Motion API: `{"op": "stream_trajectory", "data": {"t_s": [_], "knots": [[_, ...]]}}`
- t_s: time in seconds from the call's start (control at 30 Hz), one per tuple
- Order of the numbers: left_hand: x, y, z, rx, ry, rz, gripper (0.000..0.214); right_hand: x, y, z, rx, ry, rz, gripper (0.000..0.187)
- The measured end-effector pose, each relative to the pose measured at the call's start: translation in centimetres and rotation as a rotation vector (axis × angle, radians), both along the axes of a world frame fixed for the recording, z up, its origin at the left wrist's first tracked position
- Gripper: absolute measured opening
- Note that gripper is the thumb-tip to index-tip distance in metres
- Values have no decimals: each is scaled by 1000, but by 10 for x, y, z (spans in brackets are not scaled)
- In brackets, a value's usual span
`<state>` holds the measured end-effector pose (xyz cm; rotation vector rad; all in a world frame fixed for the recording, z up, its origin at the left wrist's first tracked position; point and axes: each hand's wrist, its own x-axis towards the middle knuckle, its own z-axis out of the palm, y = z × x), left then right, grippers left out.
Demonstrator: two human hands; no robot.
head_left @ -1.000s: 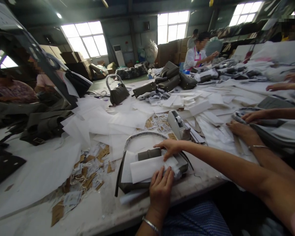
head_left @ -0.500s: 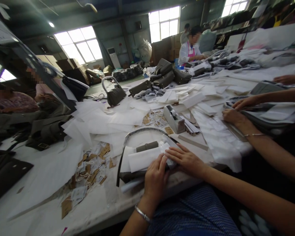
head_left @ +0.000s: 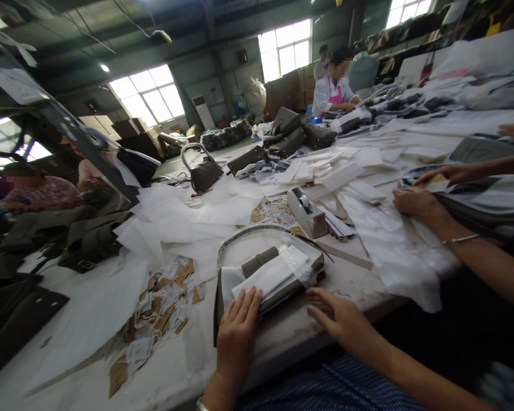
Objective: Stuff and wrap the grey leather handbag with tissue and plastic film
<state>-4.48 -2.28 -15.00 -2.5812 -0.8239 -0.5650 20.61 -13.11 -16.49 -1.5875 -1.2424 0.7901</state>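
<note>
With fingers laid straight, the bare left hand (head_left: 237,331) pressed a smooth white folded sheet (head_left: 268,277) against a dark olive, soft-sided handbag (head_left: 278,299) on the pale, scuffed tabletop (head_left: 188,365). The bare right hand (head_left: 345,322), thumb and fingers apart, was near the handbag's right end. Beyond the handbag stood a grey wedge-shaped tape dispenser (head_left: 307,214).

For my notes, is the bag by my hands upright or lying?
Lying: the bag rests on the table broad side up, a white sheet across it.
</note>
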Motion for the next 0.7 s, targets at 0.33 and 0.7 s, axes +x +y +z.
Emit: {"op": "stream_trajectory", "data": {"t_s": [0.33, 0.7], "knots": [[-12, 9, -12, 17, -210, -68, 46, -66, 29, 17, -62, 1304, -254, 42], [-17, 14, -37, 101, -260, -28, 72, -89, 49, 42, -95, 1188, -62, 61]]}}
